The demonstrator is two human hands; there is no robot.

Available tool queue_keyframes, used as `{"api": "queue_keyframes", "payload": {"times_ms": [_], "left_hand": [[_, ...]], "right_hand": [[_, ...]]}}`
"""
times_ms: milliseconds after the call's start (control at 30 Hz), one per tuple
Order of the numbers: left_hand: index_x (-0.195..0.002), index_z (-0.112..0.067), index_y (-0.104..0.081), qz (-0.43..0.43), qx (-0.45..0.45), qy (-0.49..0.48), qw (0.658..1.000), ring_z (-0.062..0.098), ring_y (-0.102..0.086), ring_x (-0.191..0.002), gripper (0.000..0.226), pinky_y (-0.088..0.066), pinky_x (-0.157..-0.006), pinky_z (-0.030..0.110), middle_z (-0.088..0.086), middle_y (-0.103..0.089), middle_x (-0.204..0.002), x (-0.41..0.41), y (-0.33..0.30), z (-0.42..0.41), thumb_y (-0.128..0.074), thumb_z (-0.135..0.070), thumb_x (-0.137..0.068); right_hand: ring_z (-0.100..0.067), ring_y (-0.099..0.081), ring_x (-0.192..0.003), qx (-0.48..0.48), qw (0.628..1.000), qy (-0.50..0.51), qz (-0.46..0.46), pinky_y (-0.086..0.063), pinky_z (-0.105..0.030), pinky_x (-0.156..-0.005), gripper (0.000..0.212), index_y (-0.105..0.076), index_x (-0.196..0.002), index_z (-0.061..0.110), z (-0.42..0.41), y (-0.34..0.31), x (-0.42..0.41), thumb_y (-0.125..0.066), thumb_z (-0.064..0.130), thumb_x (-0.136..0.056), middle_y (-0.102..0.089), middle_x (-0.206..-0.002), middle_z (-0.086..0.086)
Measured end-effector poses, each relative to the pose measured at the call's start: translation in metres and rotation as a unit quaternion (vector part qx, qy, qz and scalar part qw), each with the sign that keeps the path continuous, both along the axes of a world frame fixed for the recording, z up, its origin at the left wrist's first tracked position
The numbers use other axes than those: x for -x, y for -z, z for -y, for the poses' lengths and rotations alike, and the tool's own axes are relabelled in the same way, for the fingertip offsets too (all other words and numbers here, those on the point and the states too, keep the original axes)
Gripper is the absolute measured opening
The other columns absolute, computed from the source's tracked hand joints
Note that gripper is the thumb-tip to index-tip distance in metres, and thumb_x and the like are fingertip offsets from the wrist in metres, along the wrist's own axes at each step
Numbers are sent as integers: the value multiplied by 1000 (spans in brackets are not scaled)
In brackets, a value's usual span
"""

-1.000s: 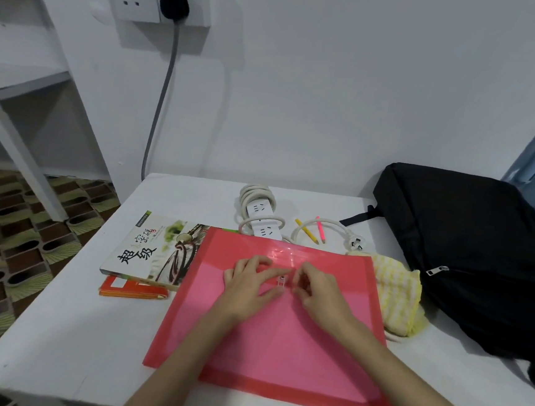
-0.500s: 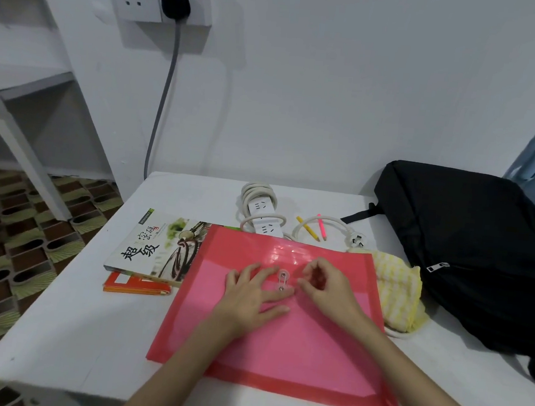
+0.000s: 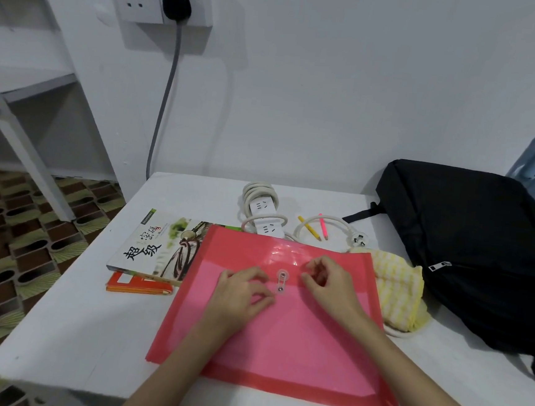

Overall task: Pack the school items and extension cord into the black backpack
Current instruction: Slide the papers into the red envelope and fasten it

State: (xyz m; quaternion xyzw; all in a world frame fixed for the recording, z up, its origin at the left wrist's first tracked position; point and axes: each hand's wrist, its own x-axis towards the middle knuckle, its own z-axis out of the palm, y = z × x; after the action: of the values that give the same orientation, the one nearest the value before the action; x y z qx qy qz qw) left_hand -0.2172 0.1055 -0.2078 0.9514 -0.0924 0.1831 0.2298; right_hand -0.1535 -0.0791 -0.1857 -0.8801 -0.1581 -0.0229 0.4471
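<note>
Red plastic envelope folder lies flat on the white surface, flap folded down, string-and-button closure at its middle. Left hand rests on the folder just left of the closure, fingers loosely bent, fingertips pressing the plastic; it grips nothing. Right hand sits just right of the closure, fingers curled inward as if pinching the tie string; the string itself is too thin to make out, so cannot tell whether anything is held.

Black backpack lies on its side at the right of the surface, zip pull visible, zip appears closed. Nothing packed yet, by the look of it.

Handling judgement:
- Folder: light, thin, bendy, glossy and likely slippery; best lifted by a long edge with both hands, or it will sag
- Extension cord, white, coiled around its socket block, plug end loose beside it: moderately heavy, stiff coils; grasp block and coils together so the loop does not unwind
- Yellow pen and pink pen inside the cord loop: small, will roll; pinch together
- Yellow-striped cloth pouch touching the folder's right edge: soft, take anywhere
- Book stacked on an orange notebook, partly under the folder: rigid, grip by the spine

Writing: book cover carries large Chinese characters, "超级" legible; smaller print unreadable. No brand readable on backpack or cord
</note>
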Motion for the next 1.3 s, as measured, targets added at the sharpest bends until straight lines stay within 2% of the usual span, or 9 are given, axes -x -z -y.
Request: {"api": "queue_keyframes", "payload": {"times_ms": [167, 300, 467, 567, 733, 833, 967, 1133, 1300], "left_hand": [[-78, -14, -72, -54, 71, -35, 995, 16, -61, -87, 23, -47, -82, 46, -2, -63, -89, -8, -5, -4, -62, -35, -77], [-107, -11, -60, -83, -108, -68, 988, 20, -47, -112, 24, -35, -89, 33, 0, -51, -119, -13, -8, 9, -50, -27, -93], [-103, -8, -51, -53, -76, -89, 992, 25, -49, -99, 28, -40, -80, 35, 6, -49, -108, -22, -10, 11, -60, -29, -87], [-99, -9, -51, -61, -43, -112, 991, 23, -53, -89, 34, -40, -71, 35, 3, -49, -101, -24, -10, 6, -60, -39, -86], [-85, -11, -55, -41, 153, -122, 980, 13, -45, -70, 14, -32, -63, 21, -7, -48, -77, -27, -14, -8, -56, -24, -92], [-88, -9, -57, -41, 170, -116, 978, 7, -43, -66, 4, -28, -61, 16, -6, -48, -77, -27, -15, -14, -55, -11, -91], [-87, -7, -59, -33, 176, -122, 976, 1, -42, -63, 5, -30, -62, 19, -5, -48, -77, -26, -10, -15, -54, -6, -89], [-84, -8, -59, -21, 182, -126, 975, 2, -43, -61, 6, -30, -58, 19, -12, -45, -70, -26, -11, -13, -56, -4, -87], [-85, -7, -59, -27, 178, -120, 976, 2, -41, -60, 6, -34, -58, 16, -13, -42, -68, -23, -15, -11, -56, -3, -87]], "right_hand": [[-13, -43, -101, 218, 972, -40, 81, -23, -28, -76, 35, -60, -105, 26, -7, 9, 3, -66, 47, -77, -52, -107, 11], [-12, -45, -106, 158, 983, -69, 68, -27, -27, -84, 35, -63, -103, 25, -8, 13, 1, -64, 47, -76, -56, -112, 11], [-9, -43, -103, 177, 981, -49, 63, -24, -25, -80, 62, -60, -101, 27, -16, 10, 5, -37, 70, -62, -55, -107, 12], [-13, -40, -107, 222, 971, -39, 73, -22, -26, -82, 67, -56, -102, 31, -25, 9, 10, -26, 68, -55, -51, -109, 12], [-17, -36, -119, 211, 969, -95, 83, -21, -43, -103, 30, -60, -109, 43, -26, 13, 12, -54, 49, -80, -48, -124, 10], [-18, -32, -127, 235, 956, -147, 100, -15, -54, -106, 33, -60, -113, 50, -23, 15, 13, -39, 52, -87, -42, -137, 10], [-16, -39, -124, 242, 951, -142, 131, -25, -40, -96, 59, -63, -111, 43, -15, 11, 6, -24, 66, -73, -49, -132, 9], [-19, -58, -104, 226, 949, -131, 179, -40, -36, -80, 34, -67, -101, 39, -2, 18, 5, -45, 56, -81, -62, -110, 3], [-23, -60, -104, 165, 963, -113, 178, -42, -38, -88, 35, -72, -95, 29, -1, 28, 10, -50, 51, -80, -64, -108, -2]]}}
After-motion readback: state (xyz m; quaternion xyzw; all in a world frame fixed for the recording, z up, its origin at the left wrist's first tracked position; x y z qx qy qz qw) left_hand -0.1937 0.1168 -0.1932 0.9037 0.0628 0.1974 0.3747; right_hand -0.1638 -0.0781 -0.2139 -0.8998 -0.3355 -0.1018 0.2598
